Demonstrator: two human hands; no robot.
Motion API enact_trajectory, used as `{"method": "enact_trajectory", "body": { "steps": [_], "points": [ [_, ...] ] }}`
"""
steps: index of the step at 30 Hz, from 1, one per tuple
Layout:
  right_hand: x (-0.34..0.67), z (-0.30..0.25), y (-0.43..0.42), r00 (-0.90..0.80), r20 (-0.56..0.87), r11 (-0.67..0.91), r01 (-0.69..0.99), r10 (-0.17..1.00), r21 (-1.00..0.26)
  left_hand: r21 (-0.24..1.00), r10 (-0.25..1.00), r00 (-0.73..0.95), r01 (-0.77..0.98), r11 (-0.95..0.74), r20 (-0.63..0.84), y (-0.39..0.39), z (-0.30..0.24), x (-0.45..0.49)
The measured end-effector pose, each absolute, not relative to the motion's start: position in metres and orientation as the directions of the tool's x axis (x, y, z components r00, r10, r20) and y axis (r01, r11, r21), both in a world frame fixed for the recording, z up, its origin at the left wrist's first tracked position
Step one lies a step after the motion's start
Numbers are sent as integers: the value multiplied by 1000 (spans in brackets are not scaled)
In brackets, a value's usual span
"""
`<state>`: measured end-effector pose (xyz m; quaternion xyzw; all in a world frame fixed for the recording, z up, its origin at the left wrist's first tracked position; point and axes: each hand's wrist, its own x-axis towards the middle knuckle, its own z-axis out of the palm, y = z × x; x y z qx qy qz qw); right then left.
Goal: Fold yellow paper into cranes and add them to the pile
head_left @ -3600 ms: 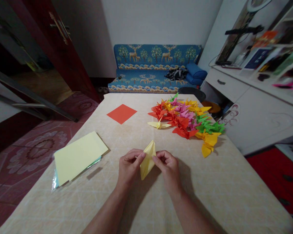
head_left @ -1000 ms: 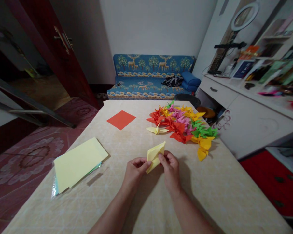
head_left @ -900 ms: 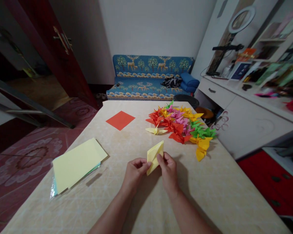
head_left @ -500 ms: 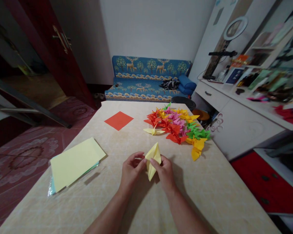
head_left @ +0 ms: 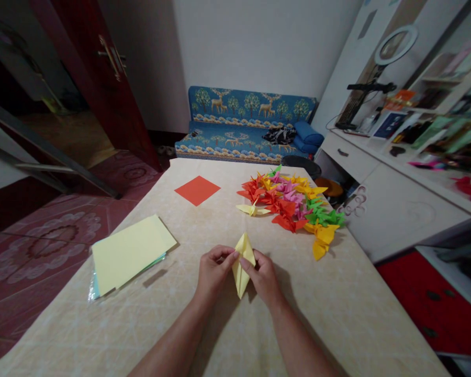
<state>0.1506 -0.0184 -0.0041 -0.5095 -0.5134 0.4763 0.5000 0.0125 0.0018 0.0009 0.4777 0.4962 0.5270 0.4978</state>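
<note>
A pale yellow sheet of origami paper (head_left: 242, 277), folded into a narrow diamond, is held between both hands above the table. My left hand (head_left: 215, 269) pinches its left edge between thumb and fingers. On the other side my right hand (head_left: 265, 276) grips it, thumb across the front and fingers behind. Beyond the hands stands a finished pale yellow paper crane (head_left: 253, 210). It is beside a cluster of red, pink, orange and green paper cranes (head_left: 284, 207).
A flat red paper square (head_left: 197, 190) lies at the far left of the table (head_left: 172, 335). Nearer on that side is a stack of pale yellow sheets (head_left: 133, 254) over a clear wrapper. Behind the table stands a blue sofa (head_left: 235, 136); a white dresser (head_left: 400, 193) is at right.
My left thumb and fingers have closed onto the folded paper's left edge. The folded paper is turned slightly more upright. The whole view has shifted a little.
</note>
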Motion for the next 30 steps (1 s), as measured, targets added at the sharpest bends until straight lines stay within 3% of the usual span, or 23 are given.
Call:
{"method": "enact_trajectory", "body": {
  "steps": [5, 14, 19, 26, 30],
  "points": [
    [158, -4, -16, 91, 81, 81, 7, 993, -997, 985, 993, -56, -142, 98, -107, 0, 4, 15],
    [156, -1, -16, 67, 13, 19, -81, 998, -997, 960, 996, -15, -270, 77, -85, -1, -1, 16],
    [153, -1, -18, 35, -37, -33, -103, 999, -994, 964, 997, 9, -256, 70, -70, -2, 1, 18],
    [155, -5, -17, 164, -12, 11, -137, 986, -990, 946, 984, 123, -283, 158, -127, -4, -1, 21],
    [156, -3, -17, 161, -52, -29, -143, 986, -989, 957, 989, 97, -258, 134, -112, -3, -2, 21]
  ]
}}
